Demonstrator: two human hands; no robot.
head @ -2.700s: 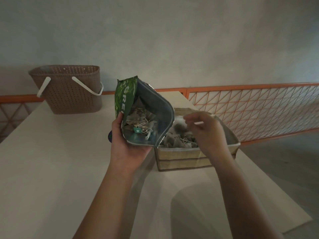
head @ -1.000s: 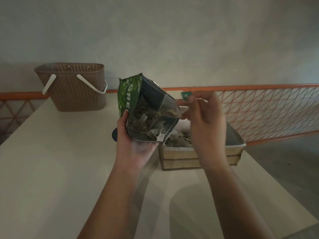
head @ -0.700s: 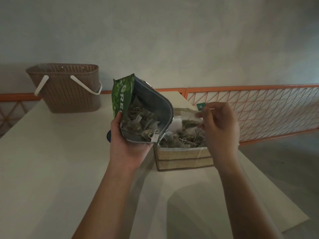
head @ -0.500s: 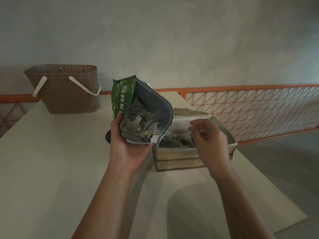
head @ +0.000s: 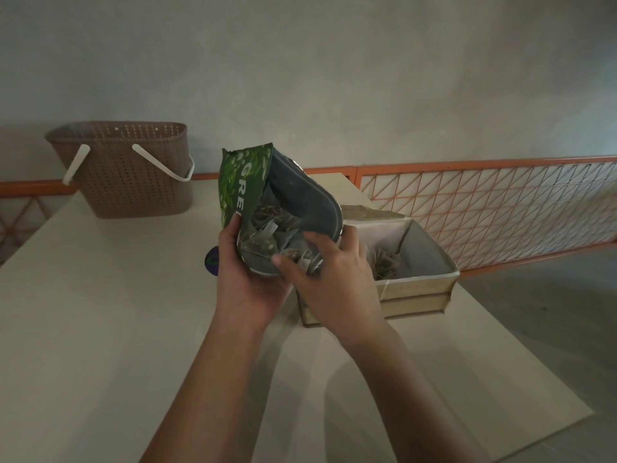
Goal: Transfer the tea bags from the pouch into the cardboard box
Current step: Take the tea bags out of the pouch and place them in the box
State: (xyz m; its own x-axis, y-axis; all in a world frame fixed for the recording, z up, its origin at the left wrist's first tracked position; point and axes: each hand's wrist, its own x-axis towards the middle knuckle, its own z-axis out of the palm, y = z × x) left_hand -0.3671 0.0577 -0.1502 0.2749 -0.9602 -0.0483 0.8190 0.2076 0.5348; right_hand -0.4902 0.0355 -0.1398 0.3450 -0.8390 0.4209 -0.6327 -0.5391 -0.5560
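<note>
Head view:
Left hand: left hand (head: 248, 282) cups the green pouch (head: 245, 185) from below and from its left side, thumb curled up along the printed face, palm under the lower edge, holding it above the table.
Right hand: right hand (head: 334, 282) reaches into the pouch mouth from the right; its fingers (head: 312, 240) are bent down among the tea bags inside. Whether they pinch one I cannot tell, as the fingertips are buried in the contents.
Pouch: glossy green foil-type bag with white letters "GRE" showing, dull grey lining, mouth gaping wide and tilted toward the camera. It is held just left of the cardboard box and overlaps the box's near-left corner.
Tea bags in pouch (head: 267, 233): pale, crumpled pyramid shapes of thin mesh, piled loosely.
Cardboard box (head: 417, 289): open-topped, rectangular, tan card with a lighter inner lining, standing on the table to the right of the hands.
Tea bags in box (head: 384, 262): a small heap with thin strings on the box floor, toward its left end.
Table (head: 100, 329): smooth, matt, cream surface.
Basket (head: 130, 168): brown perforated plastic with white handles, far left on the table, well apart from the hands.
Railing (head: 484, 202): orange metal frame with diagonal lattice, behind the box.
</note>
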